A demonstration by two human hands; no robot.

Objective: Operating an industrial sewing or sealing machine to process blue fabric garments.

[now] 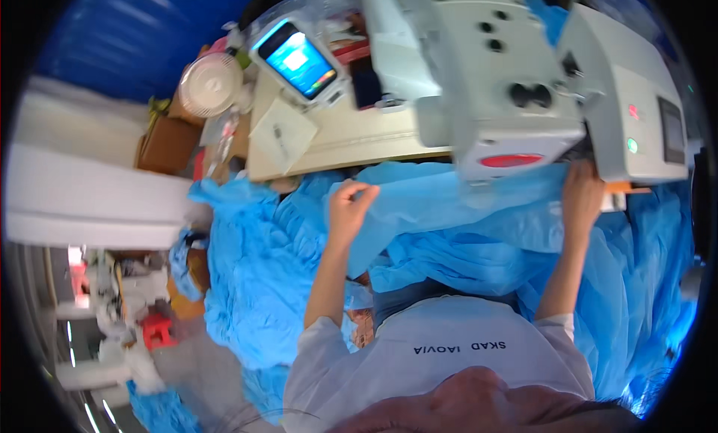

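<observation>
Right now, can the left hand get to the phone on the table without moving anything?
Probably yes. The left hand grips the blue fabric at the table edge, and the phone sits up and to its left with only a flat white card between. It would have to drop the fabric first.

A pale work table [351, 137] carries a grey-white sewing machine [516, 89] at right, a lit tablet [299, 59] and a small round fan [211, 85] at far left, and blue fabric [449, 209] draped over its near edge.
</observation>
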